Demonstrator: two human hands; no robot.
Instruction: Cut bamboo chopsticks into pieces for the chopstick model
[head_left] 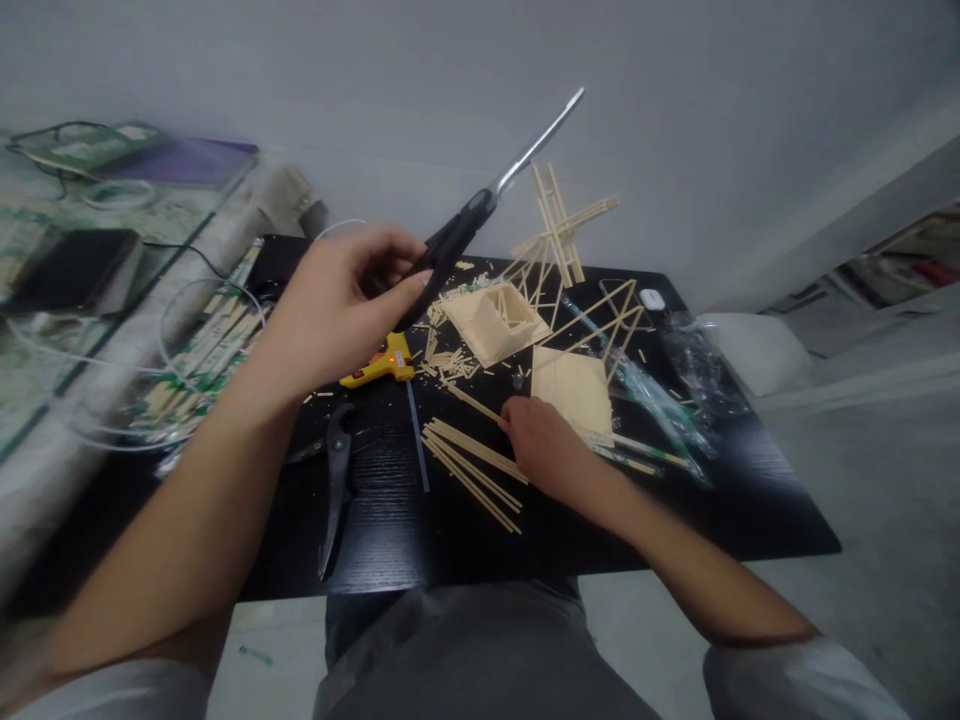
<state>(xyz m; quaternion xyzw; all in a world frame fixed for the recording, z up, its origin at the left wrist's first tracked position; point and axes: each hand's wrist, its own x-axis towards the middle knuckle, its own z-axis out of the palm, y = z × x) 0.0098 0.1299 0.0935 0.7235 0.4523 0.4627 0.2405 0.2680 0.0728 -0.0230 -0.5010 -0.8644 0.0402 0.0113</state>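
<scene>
My left hand [349, 300] is raised above the table, its fingers wrapped round the black handles of a pair of scissors [466, 220]. The silver blades point up and to the right. Low over the tabletop, my right hand [546, 450] pinches a thin wooden stick [474, 403], whose far end reaches toward a scatter of short cut pieces [450, 362]. Just left of that hand lies a fan of several longer sticks [472, 470]. Beyond it are a flat wooden board [574, 385] and a hollow wooden box on a base [501, 325].
A yellow glue gun [382, 362] and a black plier-like tool [339, 490] lie on the black table [390, 540]. A stick frame [559, 225] rises at the back. Clear plastic wrapping [701, 360] is at right, stick packs [202, 360] and white cable [161, 330] at left.
</scene>
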